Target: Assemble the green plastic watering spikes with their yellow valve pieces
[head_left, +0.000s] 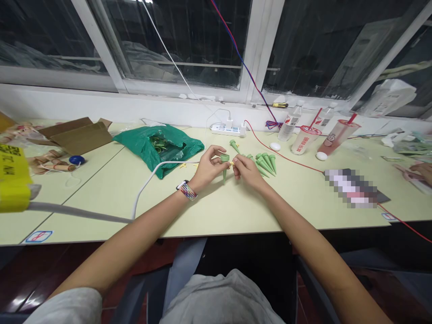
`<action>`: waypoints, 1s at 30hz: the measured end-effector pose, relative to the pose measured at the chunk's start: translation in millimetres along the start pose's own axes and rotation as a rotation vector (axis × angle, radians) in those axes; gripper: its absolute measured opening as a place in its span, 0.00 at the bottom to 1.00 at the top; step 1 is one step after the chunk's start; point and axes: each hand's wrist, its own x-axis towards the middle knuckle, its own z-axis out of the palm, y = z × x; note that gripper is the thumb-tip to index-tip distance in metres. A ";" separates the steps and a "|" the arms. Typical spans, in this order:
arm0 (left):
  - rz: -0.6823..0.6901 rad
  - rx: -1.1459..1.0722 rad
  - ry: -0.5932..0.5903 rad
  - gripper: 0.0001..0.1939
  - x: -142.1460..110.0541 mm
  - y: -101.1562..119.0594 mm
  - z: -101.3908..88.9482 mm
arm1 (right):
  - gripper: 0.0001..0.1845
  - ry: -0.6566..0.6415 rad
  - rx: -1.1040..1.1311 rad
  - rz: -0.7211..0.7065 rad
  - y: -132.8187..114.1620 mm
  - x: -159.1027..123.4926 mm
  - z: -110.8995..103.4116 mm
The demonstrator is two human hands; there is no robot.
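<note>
My left hand (pixel 207 167) is closed around a green cone-shaped watering spike (pixel 224 176), held with its wide round end up and its tip down. My right hand (pixel 248 171) pinches a small yellow piece (pixel 231 164) against the side of the spike, just below its top; whether it sits in the spike I cannot tell. Behind my hands lies a single green spike (pixel 234 145) with a bit of yellow beside it. Several more green spikes (pixel 266 163) lie together just right of my right hand. Small yellow pieces (pixel 182 165) rest on the table left of my left hand.
A green plastic bag (pixel 141 143) with green things inside lies at left, near a cardboard box (pixel 76 138). A white cable (pixel 141 191) crosses the left side. Behind are a power strip (pixel 227 130), bottle (pixel 289 123) and drink cup (pixel 303 140). Another person's hand (pixel 421 171) is far right.
</note>
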 end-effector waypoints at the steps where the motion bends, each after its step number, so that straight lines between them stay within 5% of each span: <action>1: 0.019 0.016 -0.002 0.21 -0.8 0.7 1.4 | 0.25 -0.001 0.014 0.025 0.7 0.6 1.0; 6: 0.002 -0.004 0.029 0.26 -3.0 3.1 5.7 | 0.28 0.007 0.013 0.090 1.8 -1.5 2.0; 10: -0.242 -0.239 -0.032 0.27 -3.0 3.9 3.7 | 0.19 0.063 -0.253 -0.141 -5.9 -8.4 -2.1; 12: -0.246 -0.226 -0.042 0.25 -4.3 4.1 2.7 | 0.17 0.064 -0.263 -0.158 -6.6 -8.1 -1.2; 18: 0.374 0.442 -0.073 0.17 -13.0 6.0 0.1 | 0.27 0.063 -0.030 0.105 4.2 0.5 16.5; 20: 0.438 0.498 -0.091 0.20 -13.3 8.1 -0.8 | 0.26 0.063 -0.015 0.120 2.9 -2.9 19.2; 23: 0.203 0.246 -0.011 0.26 -8.4 12.8 -2.6 | 0.21 0.127 -0.200 -0.054 -4.8 -12.9 17.4; 26: -0.113 -0.070 -0.075 0.33 -1.7 17.9 -5.3 | 0.20 0.138 -0.402 -0.237 -11.5 -20.1 15.1; 30: -0.100 -0.086 -0.047 0.29 -1.4 21.2 -6.1 | 0.23 0.126 -0.221 -0.143 -11.5 -17.8 19.5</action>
